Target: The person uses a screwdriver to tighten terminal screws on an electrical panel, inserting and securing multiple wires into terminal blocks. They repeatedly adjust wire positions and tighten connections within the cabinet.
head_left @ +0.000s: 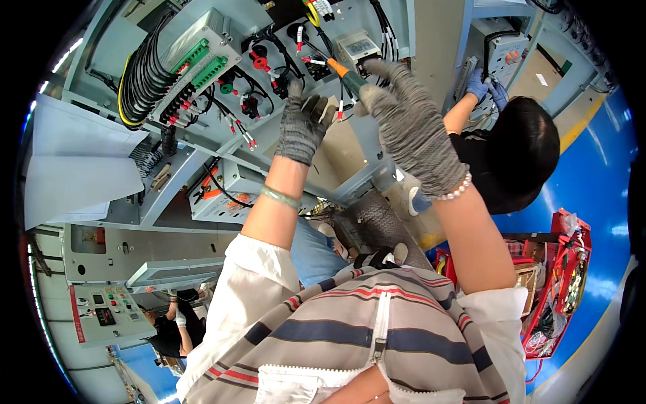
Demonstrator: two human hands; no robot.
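My right hand [410, 124], in a grey knit glove, grips a screwdriver [348, 78] with an orange and green handle. Its front end points up and left toward black wires with red and white sleeves in the open cabinet. My left hand [304, 128], gloved alike, is raised below the switch backs, its fingers loosely bent and apart, with nothing visible in them. Close to its fingertips are black wires and a red switch back [260, 59]. A small white meter-like box [358, 48] sits just above the screwdriver. The screwdriver's tip cannot be made out among the wires.
At upper left a terminal unit [195, 64] with green connectors carries a thick bundle of black wires. White sheets [81, 158] hang at the left. A co-worker [518, 155] in blue gloves works at the right cabinet. A red toolbox [555, 289] stands on the blue floor.
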